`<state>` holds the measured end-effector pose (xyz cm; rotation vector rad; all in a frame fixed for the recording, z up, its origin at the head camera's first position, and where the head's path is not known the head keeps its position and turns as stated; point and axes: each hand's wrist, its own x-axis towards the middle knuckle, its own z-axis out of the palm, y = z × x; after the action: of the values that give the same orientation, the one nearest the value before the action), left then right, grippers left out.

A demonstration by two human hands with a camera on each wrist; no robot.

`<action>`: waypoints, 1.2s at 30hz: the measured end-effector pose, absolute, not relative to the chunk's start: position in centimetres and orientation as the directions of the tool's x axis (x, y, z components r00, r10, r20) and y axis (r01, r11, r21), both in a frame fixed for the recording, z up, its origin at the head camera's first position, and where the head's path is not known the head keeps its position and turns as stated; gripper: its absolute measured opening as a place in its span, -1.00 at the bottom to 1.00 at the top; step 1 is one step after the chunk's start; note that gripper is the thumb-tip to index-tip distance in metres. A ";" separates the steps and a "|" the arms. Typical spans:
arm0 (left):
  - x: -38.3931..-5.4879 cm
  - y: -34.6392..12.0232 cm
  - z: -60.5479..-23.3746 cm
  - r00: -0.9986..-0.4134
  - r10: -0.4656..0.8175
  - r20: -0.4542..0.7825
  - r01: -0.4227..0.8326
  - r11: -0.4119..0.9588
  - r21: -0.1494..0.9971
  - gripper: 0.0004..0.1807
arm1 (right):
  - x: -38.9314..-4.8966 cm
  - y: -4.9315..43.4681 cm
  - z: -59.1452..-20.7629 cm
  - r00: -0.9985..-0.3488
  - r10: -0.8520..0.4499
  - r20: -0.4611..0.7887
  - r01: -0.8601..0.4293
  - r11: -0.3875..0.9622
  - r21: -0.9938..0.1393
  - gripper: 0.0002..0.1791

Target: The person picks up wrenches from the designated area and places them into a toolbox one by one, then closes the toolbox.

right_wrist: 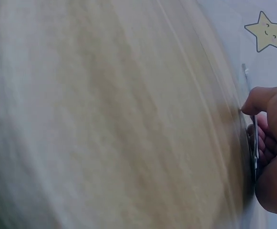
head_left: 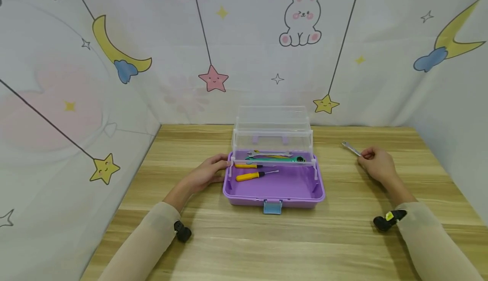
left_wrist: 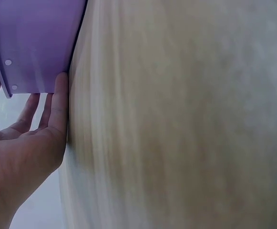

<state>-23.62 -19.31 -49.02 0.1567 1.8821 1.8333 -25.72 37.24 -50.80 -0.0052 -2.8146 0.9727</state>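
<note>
— Purple plastic stands out on that wood-grain tabletop (head_left: 228, 247). Is it a toolbox (head_left: 244, 202)?
— Yes, with its clear lid (head_left: 270, 118) raised at the far side, presumably leaving the near side free for reaching in.
— And the hands?
— The left hand (head_left: 207, 173) lays loosely extended fingers against the toolbox's left end, perhaps to steady it. The right hand (head_left: 379, 165) is well apart, to the right, thumb and finger pinching something small.
— What's inside?
— Towards the far side, a silver open-end wrench (head_left: 267, 154), lying crosswise, probably because its length suits the box's width. Nearer, two yellow-handled screwdrivers (head_left: 249, 176) lie at the left.
— And the pinched thing?
— A slim metal tool (head_left: 350, 148), its exact kind too small to tell. Held by its near end, its far end stays free, likely for easy handling. Whether it touches the tabletop, I cannot tell.
</note>
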 end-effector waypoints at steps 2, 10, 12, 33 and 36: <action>-23.6 -19.4 -49.0 -0.867 0.418 -0.271 -0.261 0.083 0.962 -0.48 | -25.7 37.2 -50.8 -0.986 0.066 0.154 -0.044 0.786 -0.616 -0.76; -23.5 -19.5 -49.0 -0.863 0.428 -0.268 -0.261 0.077 0.962 -0.47 | -25.4 37.3 -50.9 -0.983 0.098 0.152 -0.023 0.766 -0.643 -0.77; -23.5 -19.4 -49.1 -0.864 0.429 -0.263 -0.255 0.078 0.964 -0.48 | -25.4 37.5 -50.7 -0.983 0.103 0.149 -0.018 0.760 -0.649 -0.76; -23.4 -19.4 -48.8 -0.861 0.434 -0.266 -0.257 0.079 0.963 -0.50 | -25.7 35.6 -48.1 -0.988 -0.039 0.152 -0.130 0.747 -0.652 -0.75; -23.4 -19.4 -48.8 -0.863 0.433 -0.262 -0.254 0.077 0.964 -0.49 | -25.6 34.5 -46.9 -0.989 -0.065 0.132 -0.136 0.740 -0.658 -0.71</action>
<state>-23.42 -19.43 -48.84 0.1767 1.8703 1.8377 -25.64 34.47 -46.95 0.1644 -2.8360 1.0848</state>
